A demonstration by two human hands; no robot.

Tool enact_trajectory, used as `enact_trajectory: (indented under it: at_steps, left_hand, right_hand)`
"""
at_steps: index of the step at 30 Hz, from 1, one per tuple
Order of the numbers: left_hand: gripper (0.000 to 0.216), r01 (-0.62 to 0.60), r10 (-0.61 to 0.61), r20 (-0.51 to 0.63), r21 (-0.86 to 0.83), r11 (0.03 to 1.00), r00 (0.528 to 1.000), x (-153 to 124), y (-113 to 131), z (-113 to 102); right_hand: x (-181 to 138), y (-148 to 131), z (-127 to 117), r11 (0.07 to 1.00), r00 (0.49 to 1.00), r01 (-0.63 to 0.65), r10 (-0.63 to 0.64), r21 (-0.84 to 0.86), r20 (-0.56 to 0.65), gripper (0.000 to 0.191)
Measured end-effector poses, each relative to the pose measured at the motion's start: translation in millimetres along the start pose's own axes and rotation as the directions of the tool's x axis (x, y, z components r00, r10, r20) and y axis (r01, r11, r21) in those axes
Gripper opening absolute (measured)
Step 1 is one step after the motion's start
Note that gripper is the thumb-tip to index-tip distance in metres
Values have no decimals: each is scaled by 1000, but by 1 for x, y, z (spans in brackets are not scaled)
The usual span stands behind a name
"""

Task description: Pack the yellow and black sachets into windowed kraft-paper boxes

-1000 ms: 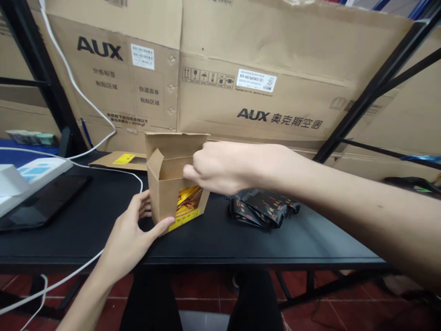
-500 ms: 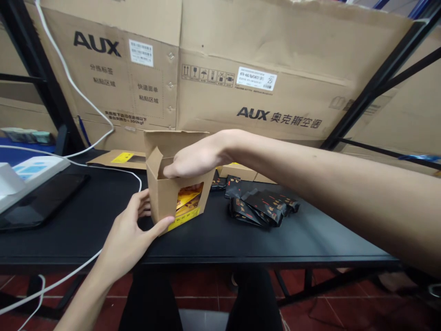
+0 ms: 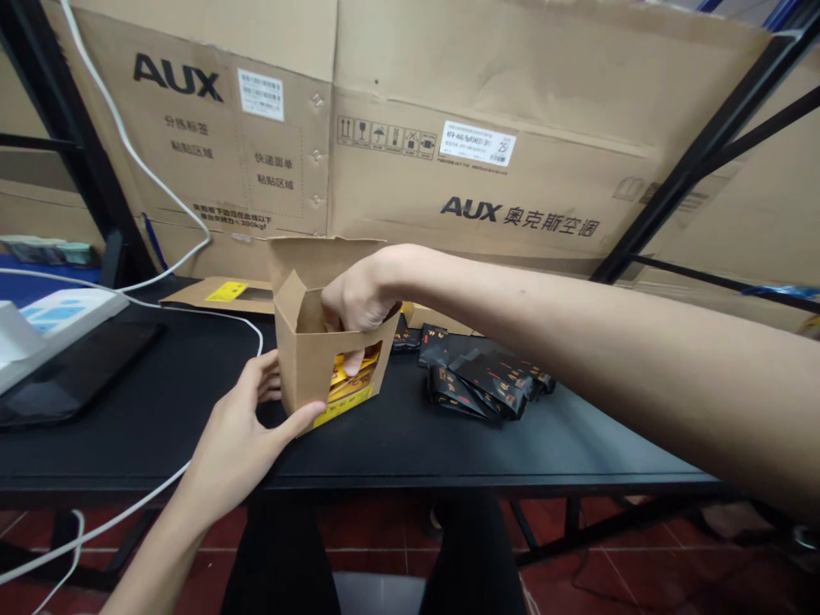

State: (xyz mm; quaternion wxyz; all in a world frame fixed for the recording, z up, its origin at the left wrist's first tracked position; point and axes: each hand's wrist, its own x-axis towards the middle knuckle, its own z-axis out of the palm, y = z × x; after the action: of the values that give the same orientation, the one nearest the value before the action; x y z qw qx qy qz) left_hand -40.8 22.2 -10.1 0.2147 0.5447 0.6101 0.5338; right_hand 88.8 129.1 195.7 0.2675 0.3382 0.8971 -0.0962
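Observation:
An open kraft paper box with a front window stands on the black table. Yellow packets show through the window. My left hand grips the box at its lower left corner, thumb on the front face. My right hand reaches down into the open top; most of its fingers are hidden inside, and one fingertip shows through the window against the yellow packets. A pile of black packets lies just right of the box.
A flat folded kraft box lies behind on the left. A dark screen device, a white power strip and white cables are at the left. Large AUX cardboard cartons and black shelf struts stand behind.
My right hand has gone from the box's rim down into its open top, fingers now reaching the yellow packets. The left hand has kept its grip.

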Motion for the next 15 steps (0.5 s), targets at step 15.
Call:
enact_trajectory:
  at_steps: [15]
  left_hand:
    - [78,-15,15,14,12,1000,1000,-1,4,0]
  right_hand:
    - [-27,-6,7,961,952,23,-105,-276,-287,40]
